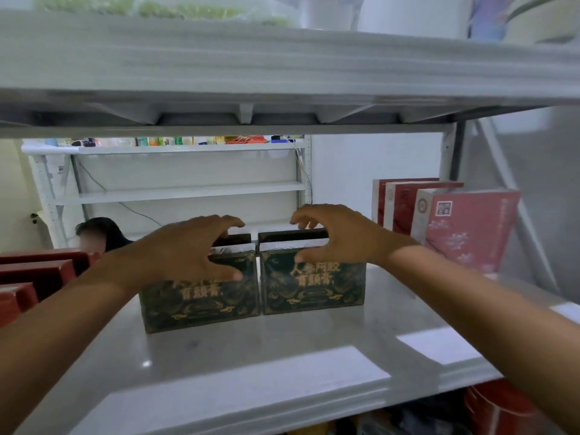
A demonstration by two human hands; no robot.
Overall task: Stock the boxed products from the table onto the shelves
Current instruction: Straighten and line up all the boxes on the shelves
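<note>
Head view
Shelf: a white metal shelf board (282, 365) runs across the lower half of the picture, with another board close overhead.
Left dark box: a dark green box with gold lettering (201, 296) stands upright near the middle of the shelf board.
Right dark box: a matching box (314, 284) stands upright just to its right on the shelf board, the two sides nearly touching, a thin gap between them.
Left hand: the left hand (185, 249) is over the top of the left dark box, fingers spread and curled, thumb down its front face; the hand is loose and not clamped on the box.
Right hand: the right hand (339, 237) is over the top of the right dark box, fingers curled above the back edge, thumb at the front; whether it presses the box I cannot tell, and it looks unclenched.
Red boxes, right: three tall red boxes (467, 227) stand leaning at the right end of the shelf board.
Red boxes, left: more red boxes (34, 274) lie at the left end of the shelf board.
Background: a second white rack (182, 189) stands beyond the shelf board.
</note>
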